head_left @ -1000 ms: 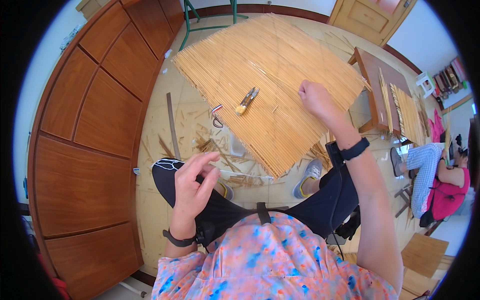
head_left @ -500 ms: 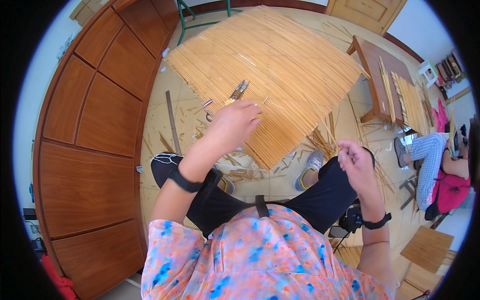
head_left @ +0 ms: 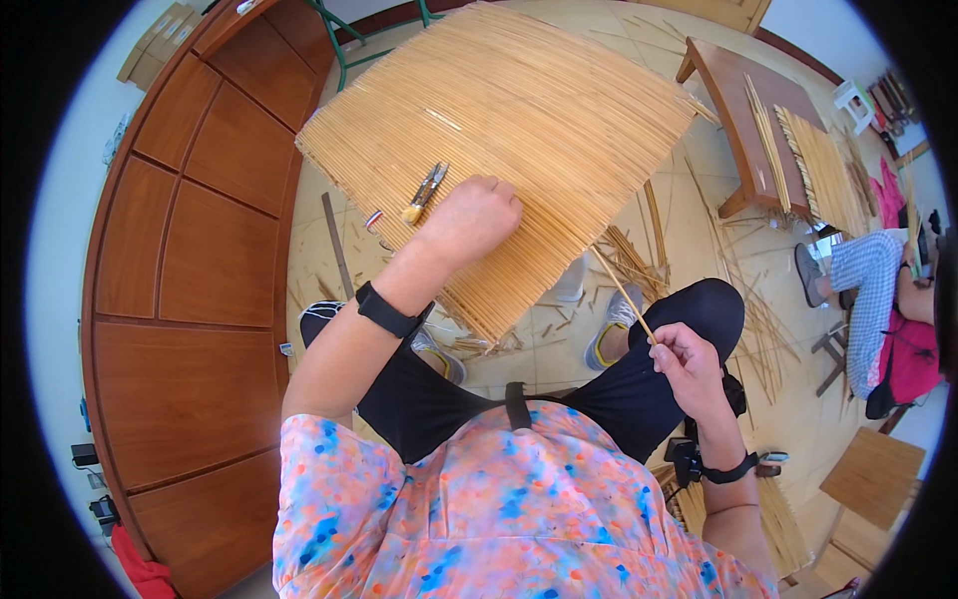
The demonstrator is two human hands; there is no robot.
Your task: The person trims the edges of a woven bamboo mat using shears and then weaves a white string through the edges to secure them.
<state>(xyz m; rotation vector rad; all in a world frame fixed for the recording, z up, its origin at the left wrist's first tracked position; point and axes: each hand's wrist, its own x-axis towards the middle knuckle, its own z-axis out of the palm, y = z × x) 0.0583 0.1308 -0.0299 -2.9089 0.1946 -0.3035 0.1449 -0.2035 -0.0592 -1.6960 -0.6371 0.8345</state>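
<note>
A large mat of thin, tan bamboo-like strips [head_left: 519, 110] lies spread in front of me. My left hand [head_left: 474, 220] rests over its near part, knuckles up and fingers curled under; what they grip, if anything, is hidden. Between the thumb and fingers of my right hand [head_left: 691, 367], above my right thigh, is one end of a thin stick [head_left: 625, 296]. Its far end reaches up to the mat's right edge. A metal hand tool resembling pliers [head_left: 431, 186], with a yellowish end, lies on the mat just left of my left hand.
Loose sticks [head_left: 629, 255] and offcuts litter the tiled floor. At the right stands a low wooden table [head_left: 733, 120] bearing more strips, and beyond it a seated person [head_left: 866, 299]. A tall wooden cabinet [head_left: 195, 299] lines the left side. A small striped item [head_left: 373, 221] sits by the mat's left edge.
My right hand has come lower and now pinches a stick reaching to the mat. The left hand's fingers have curled under on the mat. The whole view has shifted slightly.
</note>
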